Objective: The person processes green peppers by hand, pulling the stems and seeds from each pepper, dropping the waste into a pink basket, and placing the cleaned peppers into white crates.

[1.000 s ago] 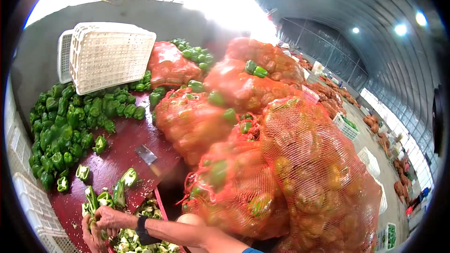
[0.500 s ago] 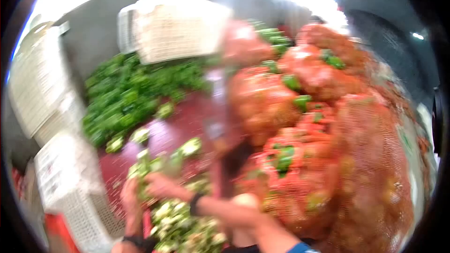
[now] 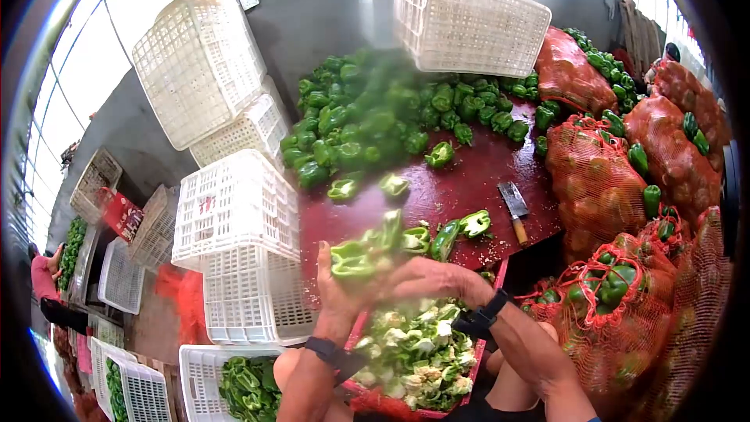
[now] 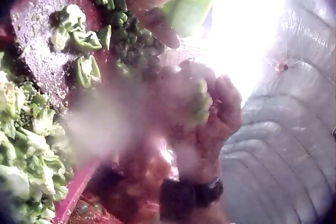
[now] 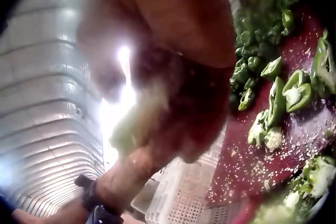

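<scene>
In the head view, my left hand [image 3: 337, 301] grips a cut green bell pepper [image 3: 353, 260] with its pale inside showing. Close beside it is my right hand [image 3: 437, 280], its curled fingers around a small pale green pepper piece [image 4: 200, 103] in the left wrist view. Below both hands, a red-rimmed bin [image 3: 478, 359] holds pale pepper cores and scraps [image 3: 414, 352]. Several cut peppers [image 3: 445, 241] lie on the red table [image 3: 484, 180] just beyond the hands. A cleaver [image 3: 513, 202] with a wooden handle lies to their right.
Whole green peppers [image 3: 351, 125] are heaped at the back of the table. White crates [image 3: 234, 211] stack at the left, and another crate [image 3: 469, 23] leans at the back. Red mesh sacks [image 3: 598, 180] crowd the right side. A crate of cut peppers [image 3: 250, 387] stands at lower left.
The head view has swung left, so the table and sacks sit further right and the left crates have come into view. Both hands have stayed together around the pepper.
</scene>
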Action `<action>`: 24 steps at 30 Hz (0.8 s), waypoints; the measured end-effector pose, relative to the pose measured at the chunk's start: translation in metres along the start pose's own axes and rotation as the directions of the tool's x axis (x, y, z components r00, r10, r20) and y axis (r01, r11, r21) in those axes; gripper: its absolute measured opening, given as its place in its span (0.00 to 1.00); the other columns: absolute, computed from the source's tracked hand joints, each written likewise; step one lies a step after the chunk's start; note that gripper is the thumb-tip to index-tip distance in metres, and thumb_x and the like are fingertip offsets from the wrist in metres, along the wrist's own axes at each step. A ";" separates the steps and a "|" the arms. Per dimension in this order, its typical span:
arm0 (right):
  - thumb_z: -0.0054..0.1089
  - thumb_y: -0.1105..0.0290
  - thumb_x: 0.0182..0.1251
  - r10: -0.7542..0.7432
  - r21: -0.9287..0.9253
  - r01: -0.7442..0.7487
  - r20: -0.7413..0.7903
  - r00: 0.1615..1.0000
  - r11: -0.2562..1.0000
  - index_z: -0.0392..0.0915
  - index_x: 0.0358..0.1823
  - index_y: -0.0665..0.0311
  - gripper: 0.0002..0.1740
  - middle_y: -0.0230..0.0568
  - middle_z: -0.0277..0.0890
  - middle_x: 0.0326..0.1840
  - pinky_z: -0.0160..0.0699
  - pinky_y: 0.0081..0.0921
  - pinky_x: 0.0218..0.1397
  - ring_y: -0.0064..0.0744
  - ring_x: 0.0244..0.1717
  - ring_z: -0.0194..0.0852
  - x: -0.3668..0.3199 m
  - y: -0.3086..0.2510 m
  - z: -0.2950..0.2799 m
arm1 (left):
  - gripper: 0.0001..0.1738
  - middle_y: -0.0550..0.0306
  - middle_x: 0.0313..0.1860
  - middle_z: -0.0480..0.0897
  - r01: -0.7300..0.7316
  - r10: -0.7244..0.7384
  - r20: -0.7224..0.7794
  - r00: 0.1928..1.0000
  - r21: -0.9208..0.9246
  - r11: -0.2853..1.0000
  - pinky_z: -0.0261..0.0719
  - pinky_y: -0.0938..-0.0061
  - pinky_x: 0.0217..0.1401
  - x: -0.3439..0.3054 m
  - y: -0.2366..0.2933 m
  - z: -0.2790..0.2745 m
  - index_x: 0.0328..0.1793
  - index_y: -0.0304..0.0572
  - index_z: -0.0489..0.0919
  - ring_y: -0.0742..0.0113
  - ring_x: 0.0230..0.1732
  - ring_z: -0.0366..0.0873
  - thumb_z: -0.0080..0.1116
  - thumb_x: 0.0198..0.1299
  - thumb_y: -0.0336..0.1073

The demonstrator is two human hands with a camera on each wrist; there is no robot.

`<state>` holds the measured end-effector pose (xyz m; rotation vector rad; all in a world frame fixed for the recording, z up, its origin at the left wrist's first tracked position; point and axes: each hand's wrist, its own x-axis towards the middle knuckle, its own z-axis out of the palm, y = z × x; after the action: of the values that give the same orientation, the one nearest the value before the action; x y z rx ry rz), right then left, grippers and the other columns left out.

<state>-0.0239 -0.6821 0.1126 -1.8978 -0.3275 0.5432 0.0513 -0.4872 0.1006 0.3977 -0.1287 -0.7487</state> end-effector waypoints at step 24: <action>0.72 0.60 0.63 -0.342 -0.519 -0.233 -0.778 0.527 0.822 0.76 0.60 0.68 0.28 0.52 0.85 0.46 0.87 0.40 0.48 0.45 0.44 0.87 0.011 0.044 -0.011 | 0.27 0.46 0.55 0.82 0.213 0.108 -0.301 0.947 0.846 0.488 0.83 0.69 0.57 0.003 -0.020 0.000 0.69 0.29 0.75 0.61 0.57 0.80 0.60 0.72 0.42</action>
<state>-0.0095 -0.7023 0.0733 -2.4711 0.1465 -0.6920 0.0405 -0.5023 0.0931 1.5364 -0.1925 -0.6168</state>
